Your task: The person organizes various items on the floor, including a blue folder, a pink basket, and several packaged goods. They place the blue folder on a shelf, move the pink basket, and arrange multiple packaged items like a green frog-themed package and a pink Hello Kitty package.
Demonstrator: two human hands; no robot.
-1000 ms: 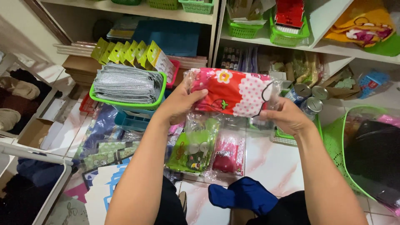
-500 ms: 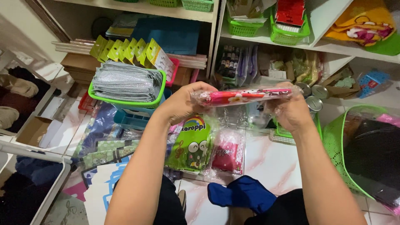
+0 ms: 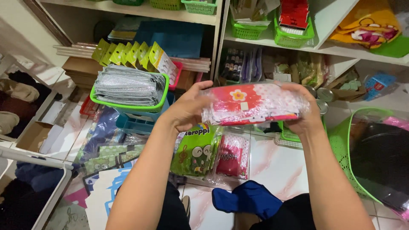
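Both my hands hold one clear plastic packet with a red and pink dotted pouch (image 3: pixel 252 104) inside, a flower print on its face. My left hand (image 3: pixel 187 110) grips its left end, thumb on top. My right hand (image 3: pixel 307 111) grips the right end, fingers wrapped over the far edge. The packet is held level above the floor, its flat back turned toward me. Below it on the tiles lie a green frog-print pouch packet (image 3: pixel 196 149) and a red and pink pouch packet (image 3: pixel 232 156).
A green basket of grey mesh pouches (image 3: pixel 129 87) stands at left over a teal tray. Flat packets (image 3: pixel 105 145) are spread on the floor left. A large green basket (image 3: pixel 343 145) sits at right. Round tins (image 3: pixel 324 94) and shelves with green baskets are behind. A blue cloth (image 3: pixel 249 199) lies near my knees.
The packet has been turned over in my hands: its printed front faced me, then it was edge-on, and now its other flat side shows. Both hands stayed on its ends.
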